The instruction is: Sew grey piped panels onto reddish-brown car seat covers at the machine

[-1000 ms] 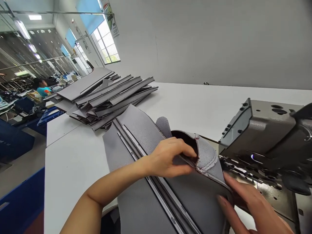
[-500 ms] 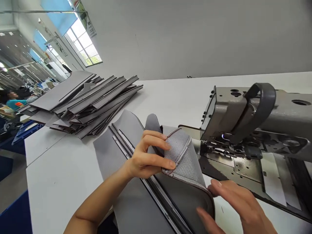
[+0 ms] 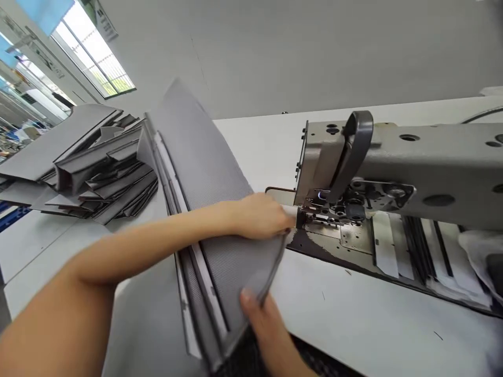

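A long grey mesh fabric panel (image 3: 212, 157) with dark piped edges and two lengthwise strips is spread between my hands. My left hand (image 3: 261, 215) reaches across it and is closed on its right edge, close to the sewing machine; the fingertips are partly hidden and blurred. Nearer my body, my right hand (image 3: 261, 314) pinches the lower edge, thumb on top and fingers underneath. The sewing machine (image 3: 353, 173) stands just right of the panel, its needle area (image 3: 322, 214) apart from the fabric.
A pile of similar grey panels (image 3: 98, 162) lies on the white table (image 3: 353, 303) at the left. Under the machine arm, to the right, are several strips (image 3: 420, 246) and whitish plastic (image 3: 479, 262). Loose thread bits (image 3: 438, 335) dot the tabletop. A grey wall (image 3: 314, 52) stands behind.
The panel has been turned and opened out flatter, its far end now raised over the pile. My right hand has closed on its lower edge. The view has shifted right.
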A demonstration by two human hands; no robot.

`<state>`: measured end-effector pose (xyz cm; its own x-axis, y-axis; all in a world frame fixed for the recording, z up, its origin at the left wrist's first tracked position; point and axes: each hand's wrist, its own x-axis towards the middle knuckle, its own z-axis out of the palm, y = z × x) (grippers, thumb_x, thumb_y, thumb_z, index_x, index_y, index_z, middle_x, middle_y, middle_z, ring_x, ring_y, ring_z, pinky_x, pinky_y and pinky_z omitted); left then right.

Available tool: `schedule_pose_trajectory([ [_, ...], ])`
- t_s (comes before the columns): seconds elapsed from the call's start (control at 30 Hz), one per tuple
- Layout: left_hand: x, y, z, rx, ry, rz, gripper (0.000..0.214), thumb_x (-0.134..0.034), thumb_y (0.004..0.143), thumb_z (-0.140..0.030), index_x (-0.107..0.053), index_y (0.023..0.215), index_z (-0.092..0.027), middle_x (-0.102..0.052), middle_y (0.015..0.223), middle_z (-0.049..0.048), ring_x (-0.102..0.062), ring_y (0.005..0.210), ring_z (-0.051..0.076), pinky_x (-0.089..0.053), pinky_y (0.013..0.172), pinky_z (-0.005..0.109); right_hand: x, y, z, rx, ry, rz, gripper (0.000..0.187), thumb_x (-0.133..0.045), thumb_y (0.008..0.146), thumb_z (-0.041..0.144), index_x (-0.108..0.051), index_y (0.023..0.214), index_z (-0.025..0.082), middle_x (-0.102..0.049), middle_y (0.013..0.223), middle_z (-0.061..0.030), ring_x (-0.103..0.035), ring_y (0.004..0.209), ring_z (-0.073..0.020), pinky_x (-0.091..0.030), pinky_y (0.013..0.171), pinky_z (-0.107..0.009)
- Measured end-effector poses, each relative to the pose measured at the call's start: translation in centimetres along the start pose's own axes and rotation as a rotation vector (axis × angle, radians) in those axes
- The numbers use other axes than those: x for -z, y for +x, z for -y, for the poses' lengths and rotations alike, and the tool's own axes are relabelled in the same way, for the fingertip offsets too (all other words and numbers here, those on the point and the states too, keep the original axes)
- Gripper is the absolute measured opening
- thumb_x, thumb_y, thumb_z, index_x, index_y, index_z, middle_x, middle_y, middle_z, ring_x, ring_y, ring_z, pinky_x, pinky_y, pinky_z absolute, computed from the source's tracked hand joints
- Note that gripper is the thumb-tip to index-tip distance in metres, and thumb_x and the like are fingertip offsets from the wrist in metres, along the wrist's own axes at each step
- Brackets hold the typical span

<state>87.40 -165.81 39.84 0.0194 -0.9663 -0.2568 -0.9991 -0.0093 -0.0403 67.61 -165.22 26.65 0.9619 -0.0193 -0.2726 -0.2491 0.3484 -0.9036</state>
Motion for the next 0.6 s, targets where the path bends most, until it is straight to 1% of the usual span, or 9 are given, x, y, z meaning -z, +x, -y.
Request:
schedule_pose_trajectory([
  [0.07,-2.4,1.5,1.1,-0.042,-0.117,0.212,0.009,-0.062,0.089,-0.024,-0.071,0.088,-0.022,-0.073,0.081,0.0024,-0.063,0.069,0.019,-0.03,0.052,0.029,-0.8,-0.8,-0.3,0.024,-0.136,0.264,0.046,-0.05,0.094,0.059,-0.068,0.107,0.019,-0.072,0.089,-0.0051,-0.067,0.076,-0.0183,-0.056,0.064,-0.026],
  [0.1,-3.6,2.0,1.6,-0.052,-0.181,0.251,0.01,-0.062,0.089,-0.025,-0.072,0.091,-0.024,-0.074,0.086,0.0016,-0.064,0.073,0.019,-0.032,0.055,0.029,-0.3,-1.1,0.0,0.101,-0.264,0.348,0.038,-0.05,0.095,0.051,-0.069,0.095,0.019,-0.069,0.079,-0.0032,-0.065,0.068,-0.0164,-0.054,0.06,-0.025],
  [0.13,-4.6,2.4,2.0,-0.051,-0.236,0.249,0.012,-0.061,0.09,-0.026,-0.072,0.095,-0.026,-0.075,0.092,0.0007,-0.065,0.078,0.019,-0.034,0.058,0.028,0.6,-1.3,0.5,0.221,-0.409,0.366,0.033,-0.048,0.097,0.042,-0.068,0.087,0.019,-0.067,0.073,-0.0025,-0.062,0.065,-0.0153,-0.052,0.06,-0.024],
  [0.17,-5.5,2.7,2.4,-0.044,-0.277,0.224,0.014,-0.06,0.091,-0.027,-0.072,0.099,-0.027,-0.075,0.096,-0.0002,-0.065,0.082,0.018,-0.035,0.061,0.027,2.0,-1.3,1.3,0.388,-0.563,0.3,0.03,-0.045,0.098,0.033,-0.067,0.083,0.019,-0.065,0.073,-0.003,-0.062,0.068,-0.0153,-0.053,0.065,-0.025],
  [0.23,-6.4,3.2,3.1,-0.026,-0.318,0.163,0.017,-0.056,0.093,-0.029,-0.071,0.102,-0.028,-0.075,0.101,-0.0007,-0.065,0.086,0.018,-0.036,0.065,0.027,5.4,-0.8,2.9,0.676,-0.812,0.069,0.025,-0.042,0.098,0.018,-0.066,0.091,0.019,-0.067,0.087,-0.0062,-0.062,0.082,-0.0167,-0.053,0.077,-0.028],
  [0.3,-6.7,3.6,3.6,-0.014,-0.351,0.131,0.018,-0.056,0.092,-0.03,-0.07,0.102,-0.026,-0.074,0.1,-0.0006,-0.065,0.086,0.017,-0.036,0.067,0.026,8.7,0.4,4.2,0.836,-1.008,-0.108,0.019,-0.046,0.096,0.013,-0.064,0.1,0.017,-0.066,0.1,-0.01,-0.061,0.095,-0.0196,-0.053,0.085,-0.032],
  [0.4,-7.0,3.9,4.2,0.058,-0.366,0.079,0.023,-0.058,0.091,-0.04,-0.07,0.102,-0.024,-0.074,0.094,0.0011,-0.064,0.084,0.018,-0.034,0.066,0.026,11.7,2.2,4.9,0.914,-1.329,-0.159,0.025,-0.049,0.095,0.014,-0.062,0.117,0.011,-0.063,0.121,-0.0156,-0.055,0.114,-0.0269,-0.05,0.094,-0.041],
  [0.5,-7.7,4.0,4.9,0.189,-0.411,0.031,0.04,-0.064,0.083,-0.059,-0.071,0.089,-0.021,-0.07,0.078,0.0019,-0.06,0.074,0.018,-0.03,0.06,0.027,12.5,3.6,4.5,0.926,-1.605,-0.091,0.036,-0.046,0.095,0.013,-0.06,0.128,0.01,-0.061,0.135,-0.0124,-0.051,0.118,-0.0301,-0.048,0.093,-0.045],
  [0.6,-8.3,4.3,5.5,0.169,-0.497,0.021,0.031,-0.061,0.085,-0.049,-0.07,0.081,-0.02,-0.068,0.072,-0.0009,-0.056,0.068,0.015,-0.031,0.059,0.026,12.7,4.3,4.6,0.903,-1.721,-0.091,0.037,-0.049,0.091,0.013,-0.064,0.125,0.011,-0.064,0.132,-0.0086,-0.053,0.109,-0.0283,-0.049,0.086,-0.043],
])
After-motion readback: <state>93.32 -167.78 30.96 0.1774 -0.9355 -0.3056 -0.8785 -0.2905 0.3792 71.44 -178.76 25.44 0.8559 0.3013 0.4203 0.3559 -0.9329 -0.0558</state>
